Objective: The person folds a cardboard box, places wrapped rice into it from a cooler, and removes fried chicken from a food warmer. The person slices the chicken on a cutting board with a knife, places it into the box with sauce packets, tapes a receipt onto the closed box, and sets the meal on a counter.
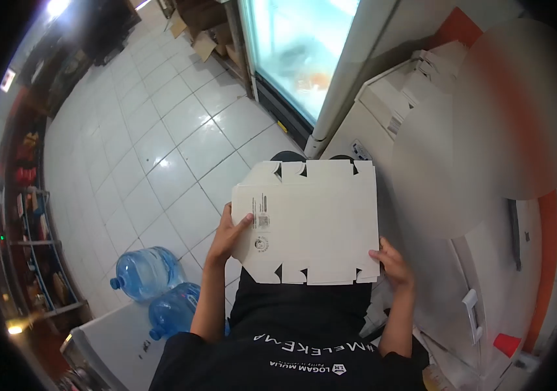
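Observation:
A flat, unfolded white cardboard box [317, 225] with notched flaps lies across my lap. Small black print and a round stamp show near its left side. My left hand [229, 231] grips the left edge, thumb on top and fingers underneath. At the lower right edge, my right hand [392, 260] pinches the board, thumb over the face; its other fingers are partly behind the edge. The sheet looks like it may be more than one layer, though I cannot tell how many.
Two blue water jugs [147, 272] lie on the left beside a white surface [112, 342]. A lit glass-door fridge [298, 58] stands ahead. White stacked panels or boxes [383, 117] are at the right, and a red cup [506, 344] is at lower right. Shelves line the far left.

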Demonstrator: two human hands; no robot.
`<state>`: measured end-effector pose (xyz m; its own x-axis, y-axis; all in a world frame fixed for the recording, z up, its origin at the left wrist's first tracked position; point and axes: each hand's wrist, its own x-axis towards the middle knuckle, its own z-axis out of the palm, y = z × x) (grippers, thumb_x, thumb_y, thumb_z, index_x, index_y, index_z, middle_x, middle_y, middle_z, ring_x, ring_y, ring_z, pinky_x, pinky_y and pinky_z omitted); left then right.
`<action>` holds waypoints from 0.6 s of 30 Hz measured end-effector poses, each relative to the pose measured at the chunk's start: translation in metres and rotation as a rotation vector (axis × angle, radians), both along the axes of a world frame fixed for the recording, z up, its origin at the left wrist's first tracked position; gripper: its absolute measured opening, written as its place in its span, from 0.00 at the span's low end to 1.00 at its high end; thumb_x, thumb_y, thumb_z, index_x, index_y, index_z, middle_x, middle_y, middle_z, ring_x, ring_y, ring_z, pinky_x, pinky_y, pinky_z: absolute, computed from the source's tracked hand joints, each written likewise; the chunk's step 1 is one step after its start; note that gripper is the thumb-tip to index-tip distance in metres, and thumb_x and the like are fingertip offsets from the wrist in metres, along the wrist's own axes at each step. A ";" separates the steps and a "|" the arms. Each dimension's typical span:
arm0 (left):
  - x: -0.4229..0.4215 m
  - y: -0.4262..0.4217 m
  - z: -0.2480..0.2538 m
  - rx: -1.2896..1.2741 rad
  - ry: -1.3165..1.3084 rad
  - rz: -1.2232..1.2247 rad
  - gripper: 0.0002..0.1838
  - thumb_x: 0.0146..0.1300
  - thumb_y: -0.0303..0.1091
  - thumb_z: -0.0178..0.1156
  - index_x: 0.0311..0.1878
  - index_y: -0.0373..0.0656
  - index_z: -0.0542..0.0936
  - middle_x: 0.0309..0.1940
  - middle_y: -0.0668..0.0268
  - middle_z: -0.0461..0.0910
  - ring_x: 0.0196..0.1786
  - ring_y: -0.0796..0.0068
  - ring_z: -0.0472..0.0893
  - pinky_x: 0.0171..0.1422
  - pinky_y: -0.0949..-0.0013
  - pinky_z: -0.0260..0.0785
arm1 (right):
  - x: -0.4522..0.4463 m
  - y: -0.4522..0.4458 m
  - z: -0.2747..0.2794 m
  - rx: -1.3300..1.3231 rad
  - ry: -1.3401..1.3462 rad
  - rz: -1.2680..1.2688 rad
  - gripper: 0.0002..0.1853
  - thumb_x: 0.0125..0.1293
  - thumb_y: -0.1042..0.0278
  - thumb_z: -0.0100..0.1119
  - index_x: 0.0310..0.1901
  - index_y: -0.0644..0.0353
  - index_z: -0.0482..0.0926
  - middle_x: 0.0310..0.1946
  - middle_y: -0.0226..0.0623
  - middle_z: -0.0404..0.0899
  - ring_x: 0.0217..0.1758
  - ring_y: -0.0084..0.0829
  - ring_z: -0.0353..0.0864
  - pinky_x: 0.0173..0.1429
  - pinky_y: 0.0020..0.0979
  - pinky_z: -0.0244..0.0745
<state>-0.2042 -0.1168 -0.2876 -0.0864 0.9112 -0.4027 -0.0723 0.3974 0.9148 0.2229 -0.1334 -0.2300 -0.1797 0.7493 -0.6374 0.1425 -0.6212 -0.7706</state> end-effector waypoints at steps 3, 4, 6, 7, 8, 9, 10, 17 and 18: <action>0.005 0.015 0.006 -0.015 0.081 -0.110 0.36 0.72 0.44 0.66 0.73 0.33 0.64 0.60 0.50 0.78 0.65 0.62 0.78 0.70 0.60 0.69 | 0.016 0.022 0.032 -0.140 -0.323 0.225 0.29 0.74 0.59 0.60 0.69 0.68 0.69 0.50 0.47 0.83 0.55 0.36 0.82 0.58 0.37 0.77; 0.002 0.020 0.005 -0.025 0.087 -0.157 0.35 0.72 0.43 0.65 0.73 0.33 0.64 0.61 0.49 0.78 0.64 0.61 0.78 0.71 0.59 0.68 | 0.023 0.030 0.043 -0.155 -0.354 0.291 0.29 0.74 0.58 0.60 0.69 0.66 0.69 0.49 0.48 0.83 0.55 0.38 0.82 0.59 0.39 0.77; -0.006 0.033 0.003 0.018 0.130 -0.190 0.35 0.73 0.43 0.64 0.73 0.31 0.65 0.62 0.48 0.78 0.65 0.62 0.77 0.71 0.60 0.69 | 0.028 0.046 0.047 -0.036 -0.493 0.348 0.29 0.74 0.57 0.59 0.69 0.65 0.69 0.50 0.50 0.83 0.56 0.42 0.82 0.60 0.40 0.77; -0.008 0.040 0.004 0.041 0.150 -0.206 0.35 0.73 0.44 0.64 0.73 0.31 0.65 0.62 0.48 0.77 0.66 0.62 0.77 0.70 0.61 0.69 | 0.025 0.055 0.047 0.103 -0.605 0.332 0.29 0.73 0.57 0.59 0.69 0.65 0.69 0.51 0.51 0.82 0.56 0.44 0.82 0.61 0.41 0.76; -0.009 0.047 0.005 0.056 0.217 -0.197 0.35 0.73 0.44 0.64 0.73 0.30 0.65 0.63 0.47 0.77 0.66 0.61 0.77 0.70 0.61 0.69 | 0.019 0.065 0.047 0.241 -0.715 0.313 0.28 0.73 0.57 0.60 0.69 0.65 0.70 0.52 0.52 0.81 0.56 0.46 0.82 0.62 0.42 0.76; -0.008 0.055 0.007 0.071 0.284 -0.188 0.36 0.73 0.44 0.64 0.74 0.30 0.65 0.64 0.46 0.77 0.66 0.60 0.77 0.70 0.61 0.69 | 0.005 0.079 0.055 0.358 -0.771 0.308 0.28 0.72 0.58 0.60 0.69 0.64 0.70 0.57 0.53 0.79 0.59 0.48 0.81 0.64 0.43 0.75; -0.008 0.061 0.010 0.088 0.352 -0.179 0.36 0.73 0.44 0.63 0.74 0.30 0.65 0.64 0.44 0.76 0.67 0.59 0.77 0.71 0.60 0.69 | -0.015 0.095 0.062 0.477 -0.826 0.300 0.28 0.71 0.59 0.60 0.69 0.64 0.70 0.61 0.54 0.76 0.62 0.49 0.79 0.67 0.44 0.73; 0.006 0.075 0.011 0.008 0.527 -0.184 0.36 0.72 0.43 0.63 0.76 0.34 0.64 0.67 0.42 0.73 0.71 0.48 0.73 0.76 0.54 0.63 | -0.081 0.173 0.028 0.699 -1.083 0.513 0.24 0.72 0.62 0.59 0.67 0.57 0.73 0.64 0.51 0.72 0.66 0.56 0.73 0.69 0.51 0.70; 0.010 0.076 0.019 0.049 0.711 -0.185 0.36 0.71 0.43 0.63 0.76 0.35 0.65 0.66 0.42 0.73 0.72 0.47 0.72 0.77 0.53 0.61 | -0.082 0.177 0.024 0.653 -1.053 0.543 0.23 0.72 0.62 0.60 0.67 0.56 0.74 0.64 0.51 0.71 0.65 0.57 0.73 0.69 0.52 0.69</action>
